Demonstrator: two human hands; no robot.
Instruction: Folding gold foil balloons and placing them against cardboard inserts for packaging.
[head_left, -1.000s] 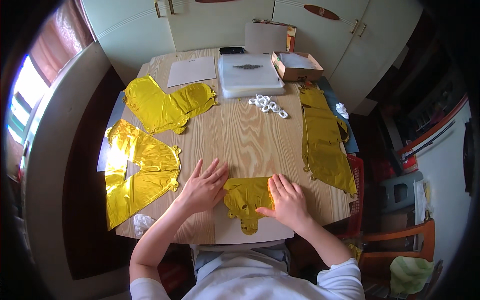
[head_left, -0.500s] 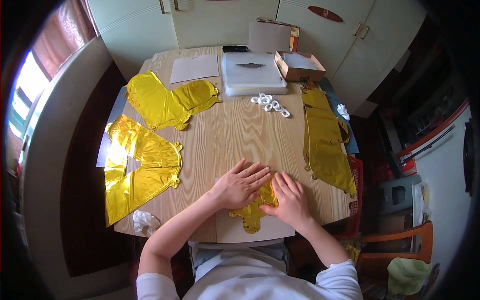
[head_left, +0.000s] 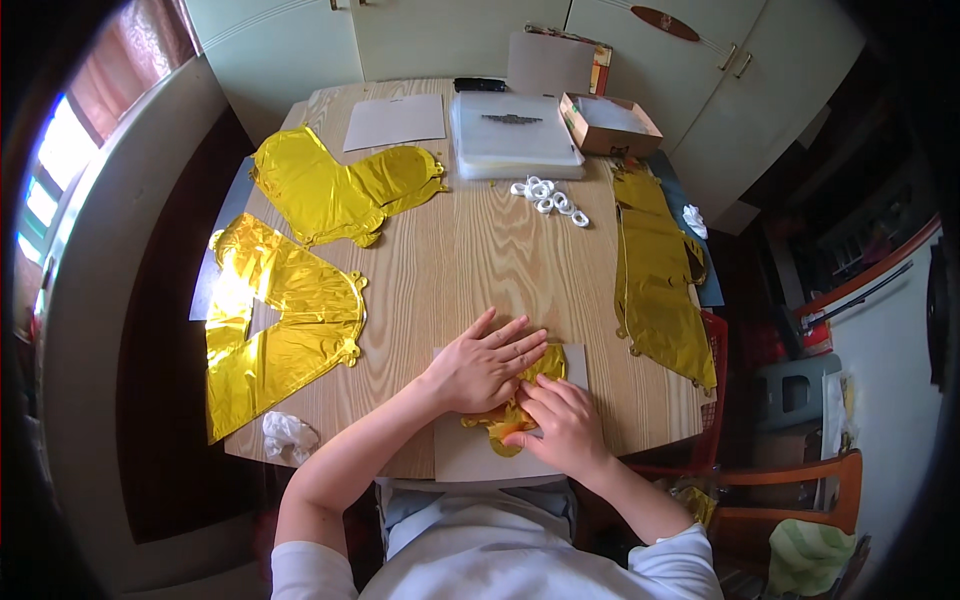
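Observation:
A gold foil balloon [head_left: 548, 364], folded small, lies on a pale sheet of card [head_left: 462, 458] at the table's near edge. Flat across its left and upper part rests my left hand [head_left: 478, 372], fingers stretched out. My right hand [head_left: 564, 425] lies on its right side, fingertips touching the foil beside the left hand and thumb spread toward the balloon's lower end. Both hands cover much of the foil. Farther left are two spread gold foil balloons, one shaped with two lobes [head_left: 330, 195] and one wedge-shaped [head_left: 295, 305].
More gold foil [head_left: 660, 280] lies along the right edge. At the back stand a stack of clear plastic sleeves [head_left: 515, 140], an open cardboard box [head_left: 612, 135] and a grey card [head_left: 395, 122]. White ribbon rolls [head_left: 550, 197] sit before them. Crumpled white tissue [head_left: 288, 436] is near left.
My right hand has slid down the folded balloon toward me, its thumb now over the lower end. The left hand stays pressed on the foil. The view has shifted slightly.

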